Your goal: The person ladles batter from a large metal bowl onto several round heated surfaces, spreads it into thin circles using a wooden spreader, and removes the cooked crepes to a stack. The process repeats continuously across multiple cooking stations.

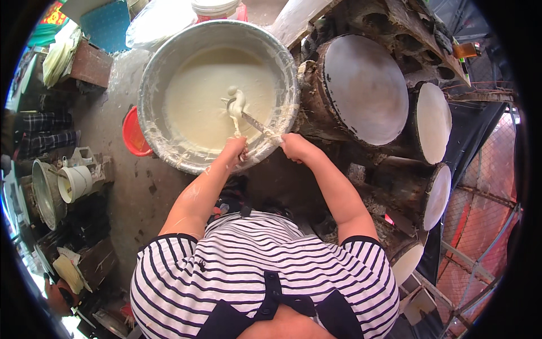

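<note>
Two bare hands work at a big round metal tub (pixel 148 107) with pale, runny batter (pixel 197 85) inside. The left hand (pixel 237 151) is over the near rim, its fingers curled tight around a pale stick (pixel 236 129) smeared with batter. The right hand (pixel 297 148) is at the near right side of the rim, closed around the end of a thin flat tool (pixel 254 121). That tool slants up and left over the batter and meets the stick near a thick white blob (pixel 239 104). I cannot tell just where the stick ends, because the blob hides it.

Dried white drips cover the tub's rim. A red bowl (pixel 135 134) sits just beside the tub on the left. On the right is a big round flat plate (pixel 367 87), with a smaller round one (pixel 433 123) next to it. A white bucket (pixel 75 183) is far to the left
</note>
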`<state>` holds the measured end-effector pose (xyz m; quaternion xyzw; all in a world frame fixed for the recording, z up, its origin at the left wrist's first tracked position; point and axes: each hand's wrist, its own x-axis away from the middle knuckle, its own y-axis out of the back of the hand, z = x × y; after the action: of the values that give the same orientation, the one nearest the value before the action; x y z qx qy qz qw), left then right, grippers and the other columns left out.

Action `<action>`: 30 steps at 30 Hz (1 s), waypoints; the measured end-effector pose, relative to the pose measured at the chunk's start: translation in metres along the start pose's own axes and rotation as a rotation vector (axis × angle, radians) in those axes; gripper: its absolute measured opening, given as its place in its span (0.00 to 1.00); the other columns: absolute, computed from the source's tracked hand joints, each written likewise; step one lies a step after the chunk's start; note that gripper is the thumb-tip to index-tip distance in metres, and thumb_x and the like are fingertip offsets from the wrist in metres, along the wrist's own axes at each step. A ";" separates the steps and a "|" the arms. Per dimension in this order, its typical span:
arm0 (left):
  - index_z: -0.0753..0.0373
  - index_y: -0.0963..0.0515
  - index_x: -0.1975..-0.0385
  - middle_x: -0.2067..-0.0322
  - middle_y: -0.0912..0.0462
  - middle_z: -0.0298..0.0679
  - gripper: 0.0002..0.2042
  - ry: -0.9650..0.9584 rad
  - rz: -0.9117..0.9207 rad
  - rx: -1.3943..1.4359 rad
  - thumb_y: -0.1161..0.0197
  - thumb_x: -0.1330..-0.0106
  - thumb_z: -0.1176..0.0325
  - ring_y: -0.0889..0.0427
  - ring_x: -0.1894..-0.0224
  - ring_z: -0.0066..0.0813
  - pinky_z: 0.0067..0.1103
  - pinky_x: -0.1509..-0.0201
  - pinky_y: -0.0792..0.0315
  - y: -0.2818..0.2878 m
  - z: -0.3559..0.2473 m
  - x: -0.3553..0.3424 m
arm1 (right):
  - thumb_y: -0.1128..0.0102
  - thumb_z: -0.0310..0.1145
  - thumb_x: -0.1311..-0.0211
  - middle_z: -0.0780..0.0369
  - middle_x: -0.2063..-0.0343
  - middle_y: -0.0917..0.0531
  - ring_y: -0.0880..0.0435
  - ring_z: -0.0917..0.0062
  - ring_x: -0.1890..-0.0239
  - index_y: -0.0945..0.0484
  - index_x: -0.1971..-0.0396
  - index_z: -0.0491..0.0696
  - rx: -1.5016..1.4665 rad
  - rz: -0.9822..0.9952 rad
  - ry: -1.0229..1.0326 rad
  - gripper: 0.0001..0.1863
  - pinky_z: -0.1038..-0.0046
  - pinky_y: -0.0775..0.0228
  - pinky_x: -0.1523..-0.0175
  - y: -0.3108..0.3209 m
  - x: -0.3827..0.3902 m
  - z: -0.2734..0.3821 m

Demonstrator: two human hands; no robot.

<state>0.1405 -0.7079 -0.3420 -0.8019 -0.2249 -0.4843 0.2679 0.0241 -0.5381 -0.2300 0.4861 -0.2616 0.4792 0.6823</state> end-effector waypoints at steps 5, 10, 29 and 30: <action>0.62 0.37 0.70 0.84 0.36 0.30 0.05 0.031 0.417 0.466 0.57 0.32 0.71 0.41 0.88 0.14 0.12 0.90 0.46 0.008 -0.012 0.027 | 0.61 0.28 0.39 0.53 0.83 0.24 0.25 0.68 0.85 0.30 0.58 0.39 -0.010 -0.014 0.105 0.13 0.66 0.31 0.81 0.022 0.054 0.000; 0.63 0.38 0.68 0.80 0.35 0.30 0.06 -0.106 0.614 0.718 0.58 0.31 0.68 0.43 0.88 0.13 0.10 0.91 0.47 -0.024 -0.025 0.096 | 0.59 0.30 0.38 0.51 0.77 0.22 0.22 0.64 0.80 0.29 0.58 0.41 0.081 -0.157 0.324 0.13 0.65 0.29 0.77 0.069 0.115 -0.019; 0.63 0.39 0.75 0.87 0.40 0.30 0.12 -0.232 0.622 0.916 0.60 0.30 0.66 0.42 0.89 0.16 0.15 0.89 0.45 -0.034 0.017 0.217 | 0.48 0.34 0.40 0.57 0.73 0.22 0.21 0.59 0.71 0.27 0.51 0.56 0.386 -1.001 0.855 0.16 0.64 0.28 0.68 0.090 0.151 -0.098; 0.63 0.39 0.74 0.86 0.39 0.30 0.10 -0.194 0.722 0.926 0.59 0.30 0.67 0.43 0.89 0.15 0.15 0.90 0.47 -0.032 0.023 0.213 | 0.48 0.33 0.40 0.57 0.69 0.21 0.21 0.59 0.68 0.27 0.52 0.54 0.215 -1.047 0.919 0.15 0.64 0.27 0.65 0.086 0.148 -0.099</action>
<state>0.2270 -0.6474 -0.1525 -0.6682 -0.1493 -0.1385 0.7155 -0.0047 -0.3825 -0.1115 0.3611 0.3702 0.2681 0.8128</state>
